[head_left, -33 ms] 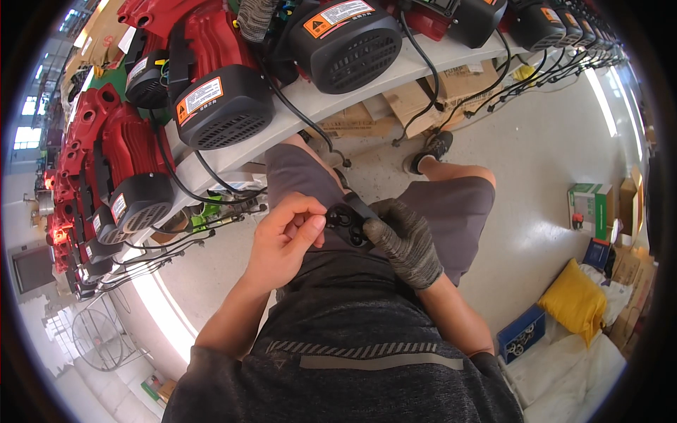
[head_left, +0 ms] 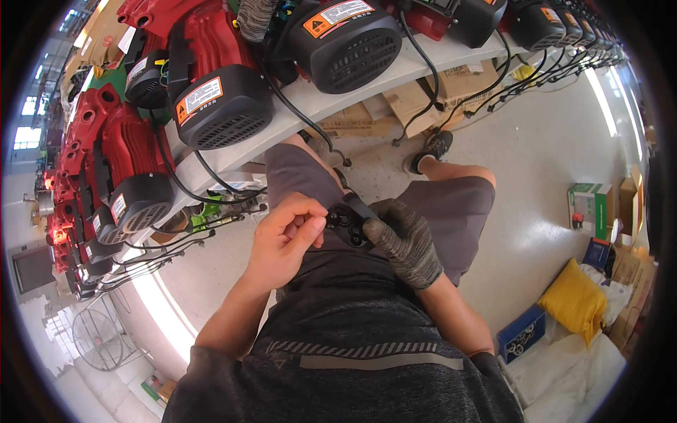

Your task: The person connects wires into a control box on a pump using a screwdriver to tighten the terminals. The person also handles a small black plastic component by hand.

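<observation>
My right hand (head_left: 405, 243), in a grey knitted glove, is closed around a black part (head_left: 347, 224) with several round ring shapes and a flat bar-like edge. It is held over my lap, and its exact kind is unclear. At the part's left side is my left hand (head_left: 285, 240), bare, with curled fingers and the thumb near the index fingertip. Whether something small sits between those fingertips cannot be made out. Beyond my hands, red pumps with black motor covers (head_left: 226, 109) stand on a pale bench (head_left: 310, 106). A grey glove (head_left: 255, 20) lies among them.
Black power cables (head_left: 296, 113) hang off the bench edge. Cardboard boxes (head_left: 409, 106) lie beneath it. On the right are a blue crate (head_left: 522, 333) with ring-shaped parts, a yellow sack (head_left: 575, 299) and a green-white box (head_left: 591, 210). A round fan (head_left: 99, 335) stands at left.
</observation>
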The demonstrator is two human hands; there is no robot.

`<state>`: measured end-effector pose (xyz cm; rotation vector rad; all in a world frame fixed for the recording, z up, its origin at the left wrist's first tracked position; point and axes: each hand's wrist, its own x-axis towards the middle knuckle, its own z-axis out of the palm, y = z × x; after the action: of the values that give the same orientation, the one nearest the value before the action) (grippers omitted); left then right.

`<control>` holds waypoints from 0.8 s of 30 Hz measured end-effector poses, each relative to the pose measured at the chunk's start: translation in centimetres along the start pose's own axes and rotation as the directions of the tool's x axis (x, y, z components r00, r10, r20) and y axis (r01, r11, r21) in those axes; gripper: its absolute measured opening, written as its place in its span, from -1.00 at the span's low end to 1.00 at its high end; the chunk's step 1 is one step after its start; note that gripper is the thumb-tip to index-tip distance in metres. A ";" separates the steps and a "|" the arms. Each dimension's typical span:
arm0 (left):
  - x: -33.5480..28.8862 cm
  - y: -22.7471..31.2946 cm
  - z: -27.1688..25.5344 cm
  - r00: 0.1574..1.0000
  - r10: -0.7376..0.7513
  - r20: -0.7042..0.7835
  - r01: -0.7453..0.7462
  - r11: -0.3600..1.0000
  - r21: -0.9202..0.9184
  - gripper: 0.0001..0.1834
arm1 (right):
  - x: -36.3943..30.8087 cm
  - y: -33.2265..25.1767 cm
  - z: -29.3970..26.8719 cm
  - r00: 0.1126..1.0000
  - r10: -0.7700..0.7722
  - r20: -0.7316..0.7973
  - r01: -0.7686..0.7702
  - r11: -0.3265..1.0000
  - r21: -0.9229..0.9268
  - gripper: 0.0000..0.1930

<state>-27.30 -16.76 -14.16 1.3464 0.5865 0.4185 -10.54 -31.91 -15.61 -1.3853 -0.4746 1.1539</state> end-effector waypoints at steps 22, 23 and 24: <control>1.2 3.5 -2.1 0.904 0.372 0.211 -0.413 0.886 0.210 -0.80 | 0.1 -0.5 -0.5 0.999 0.037 0.030 -0.040 0.994 0.102 -0.63; 0.6 4.8 -1.4 0.886 0.458 0.068 -0.463 0.874 0.145 -0.89 | 0.1 -0.2 -0.5 0.997 0.071 0.031 -0.074 0.990 0.119 -0.63; 0.6 6.6 -2.6 0.792 0.592 0.151 -0.606 0.792 0.073 -0.85 | -0.1 0.0 -0.5 0.997 0.073 0.004 -0.073 0.990 0.117 -0.63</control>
<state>-28.05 -13.17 -8.06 1.6539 0.0591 0.8239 -10.19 -32.25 -15.61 -1.3100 -0.3528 1.2223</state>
